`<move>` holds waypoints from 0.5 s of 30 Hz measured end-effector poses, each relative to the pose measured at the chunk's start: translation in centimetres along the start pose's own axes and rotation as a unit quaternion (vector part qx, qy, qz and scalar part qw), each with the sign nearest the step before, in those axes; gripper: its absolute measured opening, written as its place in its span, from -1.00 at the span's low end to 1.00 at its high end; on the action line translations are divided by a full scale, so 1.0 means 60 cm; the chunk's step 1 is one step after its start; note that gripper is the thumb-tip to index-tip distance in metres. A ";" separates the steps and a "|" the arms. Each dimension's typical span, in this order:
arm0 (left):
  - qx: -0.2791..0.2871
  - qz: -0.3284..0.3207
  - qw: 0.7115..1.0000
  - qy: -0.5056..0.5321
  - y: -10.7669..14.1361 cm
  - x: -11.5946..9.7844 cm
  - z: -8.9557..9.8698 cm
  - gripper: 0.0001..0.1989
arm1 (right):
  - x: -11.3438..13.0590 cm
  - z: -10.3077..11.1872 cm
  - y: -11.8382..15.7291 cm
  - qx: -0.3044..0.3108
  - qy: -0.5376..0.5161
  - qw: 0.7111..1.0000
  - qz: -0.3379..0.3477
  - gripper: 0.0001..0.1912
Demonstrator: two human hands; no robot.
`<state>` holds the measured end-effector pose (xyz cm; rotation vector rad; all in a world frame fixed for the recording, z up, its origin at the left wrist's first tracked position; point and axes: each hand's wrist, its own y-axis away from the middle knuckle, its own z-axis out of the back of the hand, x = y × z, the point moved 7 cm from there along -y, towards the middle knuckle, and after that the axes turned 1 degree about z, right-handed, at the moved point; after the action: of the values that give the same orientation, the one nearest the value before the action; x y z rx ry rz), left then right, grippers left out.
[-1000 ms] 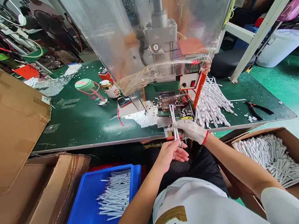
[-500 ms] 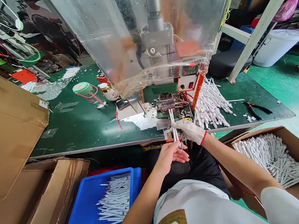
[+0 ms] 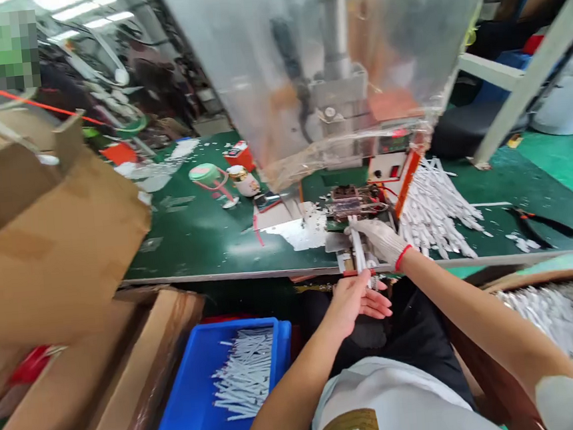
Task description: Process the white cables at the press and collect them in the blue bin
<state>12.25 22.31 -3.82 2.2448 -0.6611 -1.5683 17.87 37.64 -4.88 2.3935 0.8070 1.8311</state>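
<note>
My left hand (image 3: 357, 300), bare, pinches the lower end of a few white strips (image 3: 358, 249) at the table's front edge. Around the upper part of the same strips close the fingers of my right hand (image 3: 377, 237), which wears a white glove with a red cuff. The strips' far ends point at a small metal block (image 3: 346, 204) with wires under the machine; whether they touch it is hard to tell. Right of the machine lies a heap of white strips (image 3: 434, 209).
Clear panels (image 3: 273, 62) hang over the machine. A cup (image 3: 207, 176), a jar (image 3: 243, 180) and pliers (image 3: 533, 223) stand or lie on the table (image 3: 193, 246). Below are a blue bin (image 3: 185, 384) with strips, cardboard boxes (image 3: 83, 239) at left and a box of strips at right.
The camera view has turned, shifting the scene to the right. My right hand is farther up the strips, closer to the metal block. My left hand still holds their lower end.
</note>
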 end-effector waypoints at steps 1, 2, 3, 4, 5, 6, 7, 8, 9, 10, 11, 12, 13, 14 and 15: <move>0.008 -0.002 1.000 0.008 -0.003 0.003 -0.002 -0.27 | 0.001 0.000 -0.005 -0.011 -0.004 1.000 -0.004 -0.77; 0.017 -0.005 1.000 0.015 -0.006 0.006 -0.004 -0.26 | 0.001 0.000 -0.008 -0.021 -0.012 1.000 -0.012 -0.78; 0.024 -0.008 0.999 0.021 -0.010 0.008 -0.004 -0.25 | 0.002 -0.002 -0.011 -0.025 -0.017 0.999 -0.016 -0.78; 0.028 -0.011 0.999 0.025 -0.014 0.010 -0.004 -0.25 | 0.004 -0.003 -0.012 -0.026 -0.022 0.999 -0.018 -0.79; 0.029 -0.015 0.999 0.029 -0.018 0.011 -0.003 -0.25 | 0.007 -0.005 -0.013 -0.026 -0.025 0.999 -0.018 -0.80; 0.028 -0.018 0.999 0.033 -0.021 0.012 -0.003 -0.26 | 0.010 -0.007 -0.011 -0.028 -0.025 0.999 -0.017 -0.81; 0.027 -0.021 0.999 0.037 -0.024 0.013 -0.003 -0.26 | 0.012 -0.007 -0.009 -0.032 -0.025 0.999 -0.018 -0.82; 0.027 -0.025 0.999 0.041 -0.026 0.013 -0.003 -0.27 | 0.013 -0.008 -0.007 -0.037 -0.023 0.999 -0.020 -0.84; 0.027 -0.028 0.998 0.044 -0.028 0.014 -0.004 -0.27 | 0.013 -0.008 -0.005 -0.043 -0.020 0.999 -0.022 -0.86; 0.027 -0.029 0.998 0.046 -0.029 0.015 -0.005 -0.28 | 0.014 -0.007 -0.004 -0.048 -0.017 0.998 -0.022 -0.87; 0.027 -0.028 0.998 0.047 -0.030 0.016 -0.006 -0.29 | 0.013 -0.007 -0.004 -0.050 -0.013 0.998 -0.020 -0.88; 0.027 -0.026 0.998 0.049 -0.031 0.017 -0.007 -0.29 | 0.012 -0.005 -0.006 -0.051 -0.010 0.999 -0.015 -0.89; 0.027 -0.023 0.998 0.051 -0.032 0.018 -0.007 -0.30 | 0.011 -0.003 -0.009 -0.050 -0.007 0.999 -0.010 -0.89; 0.027 -0.021 0.998 0.053 -0.033 0.019 -0.007 -0.31 | 0.008 0.000 -0.013 -0.049 -0.005 0.999 -0.005 -0.88; 0.028 -0.021 0.998 0.054 -0.034 0.018 -0.008 -0.32 | 0.005 0.003 -0.018 -0.047 -0.004 0.999 -0.001 -0.87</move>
<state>13.38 23.40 -5.55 2.3800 -0.6394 -1.4510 17.68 38.75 -5.01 2.3425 0.7057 1.8137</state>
